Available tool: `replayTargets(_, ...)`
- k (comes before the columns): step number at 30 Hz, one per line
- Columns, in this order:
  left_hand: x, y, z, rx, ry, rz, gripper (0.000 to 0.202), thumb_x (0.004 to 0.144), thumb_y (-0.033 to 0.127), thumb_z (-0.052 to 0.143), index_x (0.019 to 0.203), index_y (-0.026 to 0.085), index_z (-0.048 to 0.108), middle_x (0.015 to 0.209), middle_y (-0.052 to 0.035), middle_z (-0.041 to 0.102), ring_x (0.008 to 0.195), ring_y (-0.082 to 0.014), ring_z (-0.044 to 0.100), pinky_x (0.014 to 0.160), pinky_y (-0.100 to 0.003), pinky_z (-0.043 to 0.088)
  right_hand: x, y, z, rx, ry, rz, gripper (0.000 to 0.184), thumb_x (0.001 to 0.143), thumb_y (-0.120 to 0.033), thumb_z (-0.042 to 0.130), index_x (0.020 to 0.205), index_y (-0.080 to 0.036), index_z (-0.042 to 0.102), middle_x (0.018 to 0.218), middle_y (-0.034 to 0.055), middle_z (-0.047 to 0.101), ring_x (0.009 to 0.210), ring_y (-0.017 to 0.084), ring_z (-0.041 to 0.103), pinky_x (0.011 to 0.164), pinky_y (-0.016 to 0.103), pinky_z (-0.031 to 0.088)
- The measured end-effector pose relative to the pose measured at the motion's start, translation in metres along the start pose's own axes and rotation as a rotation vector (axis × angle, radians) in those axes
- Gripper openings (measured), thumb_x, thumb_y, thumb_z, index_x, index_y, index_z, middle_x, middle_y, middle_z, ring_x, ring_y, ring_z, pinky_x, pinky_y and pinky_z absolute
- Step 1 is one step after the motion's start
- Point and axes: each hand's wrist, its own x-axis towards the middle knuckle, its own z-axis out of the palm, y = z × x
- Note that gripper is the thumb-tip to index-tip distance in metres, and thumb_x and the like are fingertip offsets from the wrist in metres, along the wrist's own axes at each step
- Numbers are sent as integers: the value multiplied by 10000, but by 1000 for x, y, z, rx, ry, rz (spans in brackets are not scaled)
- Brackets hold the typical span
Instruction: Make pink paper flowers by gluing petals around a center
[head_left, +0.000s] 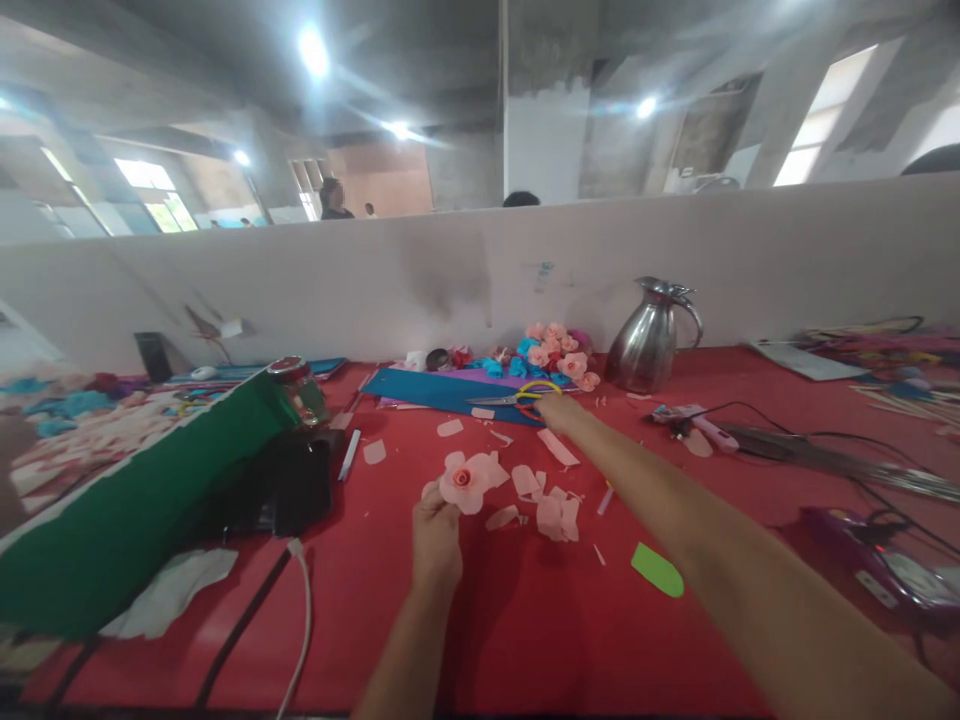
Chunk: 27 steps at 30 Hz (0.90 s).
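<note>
My left hand [436,535] pinches a pink paper flower [469,482] with a darker rolled centre, low over the red table. My right hand [556,412] reaches far forward, with its fingers closed at the red loop of the scissors [517,398]. The other loop is yellow, and the blades point left over a blue sheet [431,392]. Cut pink petals [556,515] and scraps lie around the flower. Behind the scissors is a bunch of pink and blue flowers [562,355].
A steel jug [646,335] stands by the white partition [337,290]. At left are a green board [142,500], a glass jar [300,390], a black device [300,485] and a white cable [306,600]. A pink glue gun [705,428], green piece [658,570] and purple device [877,565] lie right.
</note>
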Motion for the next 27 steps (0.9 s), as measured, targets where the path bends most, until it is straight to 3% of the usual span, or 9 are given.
replayTargets(3, -1, 2, 3, -50, -4, -46, 218, 590, 129, 679, 796, 177, 733, 788, -27, 691, 824, -171, 616, 812, -293, 446, 5, 2, 3, -23, 0, -26, 309, 814, -71, 460, 1048, -120, 656, 1080, 170, 641, 1001, 259, 596, 832, 326, 437)
replayTargets(8, -1, 8, 7, -111, 19, -102, 231, 586, 174, 719, 817, 168, 732, 798, -43, 691, 865, -180, 622, 830, -301, 447, 10, 3, 4, -36, 85, -42, 403, 864, -116, 416, 1260, -142, 487, 1227, 160, 551, 1108, 249, 524, 865, 321, 418)
replayTargets(11, -1, 9, 7, -128, 29, -79, 242, 557, 171, 739, 799, 173, 730, 816, -40, 697, 866, -179, 626, 837, -296, 448, 14, 3, 7, -50, 122, -30, 415, 885, -128, 386, 1293, -168, 448, 1263, 172, 512, 1151, 256, 479, 899, 348, 391)
replayTargets(17, -2, 14, 8, -166, 9, -57, 212, 579, 194, 734, 789, 171, 728, 807, -55, 715, 849, -199, 637, 825, -323, 459, 16, -1, 5, -84, 124, -54, 455, 878, -96, 370, 1317, -199, 436, 1195, 159, 568, 1113, 250, 510, 896, 356, 377)
replayTargets(23, 1, 11, 8, -171, 48, -46, 198, 564, 161, 735, 761, 172, 728, 794, -46, 721, 819, -173, 639, 866, -319, 441, 3, -12, -30, -78, 159, -94, 369, 871, -151, 423, 1215, -233, 528, 1118, 135, 617, 985, 252, 577, 814, 336, 406)
replayTargets(27, 5, 6, 5, -179, 86, -20, 219, 556, 170, 747, 774, 172, 726, 769, -36, 721, 782, -155, 638, 832, -291, 450, -13, -27, -65, 29, 268, -19, 433, 853, -147, 433, 1270, -260, 448, 1207, 124, 560, 994, 262, 563, 789, 355, 414)
